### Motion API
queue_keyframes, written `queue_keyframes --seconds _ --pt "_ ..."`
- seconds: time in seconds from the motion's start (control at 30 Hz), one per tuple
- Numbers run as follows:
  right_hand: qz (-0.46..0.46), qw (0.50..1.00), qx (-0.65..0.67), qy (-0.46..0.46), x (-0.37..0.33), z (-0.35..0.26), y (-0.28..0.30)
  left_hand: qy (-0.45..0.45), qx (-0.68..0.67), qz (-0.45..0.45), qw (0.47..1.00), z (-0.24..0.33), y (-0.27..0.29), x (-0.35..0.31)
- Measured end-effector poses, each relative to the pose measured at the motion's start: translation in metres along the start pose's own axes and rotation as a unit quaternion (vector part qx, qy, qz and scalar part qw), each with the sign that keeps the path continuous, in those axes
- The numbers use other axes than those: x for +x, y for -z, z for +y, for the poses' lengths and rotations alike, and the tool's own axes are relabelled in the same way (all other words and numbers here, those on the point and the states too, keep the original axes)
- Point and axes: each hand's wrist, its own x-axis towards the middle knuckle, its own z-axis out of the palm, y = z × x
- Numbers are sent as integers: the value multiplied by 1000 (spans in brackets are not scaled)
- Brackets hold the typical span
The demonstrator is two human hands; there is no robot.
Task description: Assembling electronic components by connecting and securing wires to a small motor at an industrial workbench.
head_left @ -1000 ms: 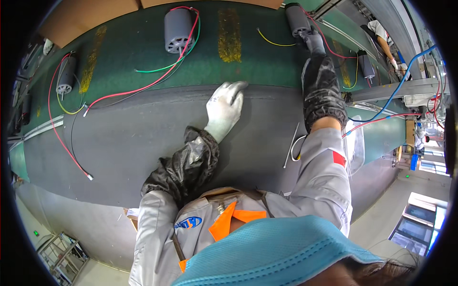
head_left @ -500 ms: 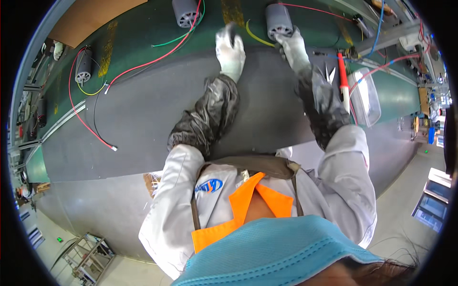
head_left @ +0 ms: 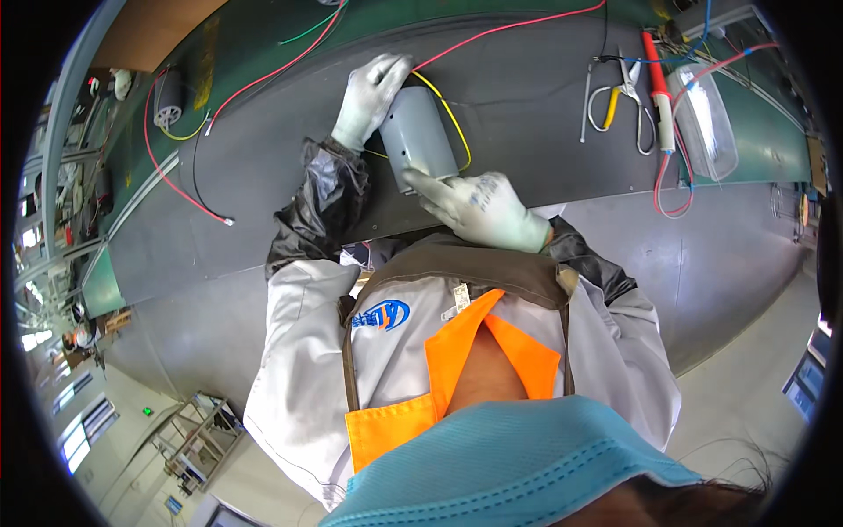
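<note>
A grey cylindrical motor lies close in front of me on the black mat, its long side tilted slightly. At its far end my gloved left hand has its fingers curled together beside the spot where a red wire and a yellow wire come out. What those fingertips pinch is hidden. My gloved right hand grips the motor's near end, with the index finger laid across its edge. The yellow wire loops round the motor's right side.
Scissors, a thin metal rod, a red-and-white handled tool and a clear plastic box lie to the right. Another motor with wires stands at the far left. A red wire trails across the mat.
The motor has come from the green surface at the back to the mat close to me. Both hands have drawn nearer, the left now at its far end, the right at its near end.
</note>
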Motion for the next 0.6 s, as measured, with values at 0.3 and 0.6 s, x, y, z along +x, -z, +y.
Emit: queue_keyframes --seconds 0.3,0.6 --pt "67 945 -320 -7 107 58 18 53 -214 43 974 -2 6 -30" --pt "181 873 -439 114 143 5 173 -17 -224 118 967 21 7 -38"
